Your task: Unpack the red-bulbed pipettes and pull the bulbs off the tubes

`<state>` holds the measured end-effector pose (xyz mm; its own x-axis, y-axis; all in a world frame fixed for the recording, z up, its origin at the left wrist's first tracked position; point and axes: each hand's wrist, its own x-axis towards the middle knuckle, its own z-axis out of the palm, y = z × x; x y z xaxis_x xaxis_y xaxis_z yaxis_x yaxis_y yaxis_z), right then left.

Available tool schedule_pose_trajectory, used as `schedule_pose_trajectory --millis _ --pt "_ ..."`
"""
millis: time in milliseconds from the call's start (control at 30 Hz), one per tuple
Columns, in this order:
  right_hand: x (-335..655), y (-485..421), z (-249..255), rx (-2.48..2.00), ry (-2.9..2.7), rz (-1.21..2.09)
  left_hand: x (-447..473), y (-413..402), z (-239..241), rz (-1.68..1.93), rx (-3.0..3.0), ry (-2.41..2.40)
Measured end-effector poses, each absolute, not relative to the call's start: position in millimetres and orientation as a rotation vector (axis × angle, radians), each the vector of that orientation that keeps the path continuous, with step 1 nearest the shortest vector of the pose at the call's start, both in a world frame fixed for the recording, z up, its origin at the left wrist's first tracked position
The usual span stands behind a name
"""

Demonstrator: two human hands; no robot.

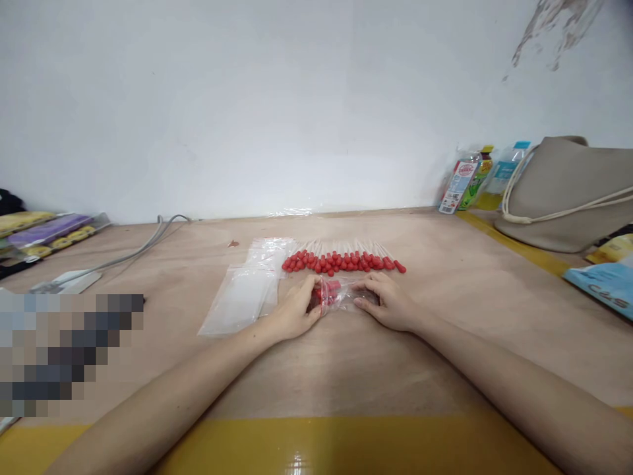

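Observation:
A small clear zip bag (350, 295) lies stretched between my two hands, low over the table. At its left end, by the red zip line, my left hand (295, 309) pinches it. Red rubber bulbs (332, 287) show inside the bag near those fingers. My right hand (387, 302) is curled round the bag's right end, thumb and fingers closed on the plastic. Just beyond the hands, several droppers (341, 262) with red bulbs and thin clear stems lie in a row, bulbs towards me. Flat clear zip bags (237, 297) overlap left of my left hand.
A grey cable (148, 239) runs along the table at left, near packaged yellow and purple items (52, 231). Bottles (502, 175), a carton (459, 187) and a beige bag (568, 191) stand at back right. A blue packet (601, 280) lies nearer. Part of the left is pixelated.

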<state>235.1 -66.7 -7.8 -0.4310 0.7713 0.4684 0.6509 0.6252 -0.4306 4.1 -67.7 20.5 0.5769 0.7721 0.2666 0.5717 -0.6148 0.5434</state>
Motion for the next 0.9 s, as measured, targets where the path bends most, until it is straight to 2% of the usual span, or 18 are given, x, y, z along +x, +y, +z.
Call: schedule_pose_trajectory --millis 533,767,900 --pt "231.7 -70.1 -7.6 -1.131 -2.181 0.200 2.1 -63.6 10.9 0.920 2.530 1.082" --pt "231.8 -68.7 -9.3 -1.146 -2.181 0.172 1.2 -68.6 24.6 0.617 2.557 1.067" --pt "232.0 -68.4 -9.1 -1.142 -2.192 0.184 -1.2 -69.7 25.5 0.599 2.499 1.058"
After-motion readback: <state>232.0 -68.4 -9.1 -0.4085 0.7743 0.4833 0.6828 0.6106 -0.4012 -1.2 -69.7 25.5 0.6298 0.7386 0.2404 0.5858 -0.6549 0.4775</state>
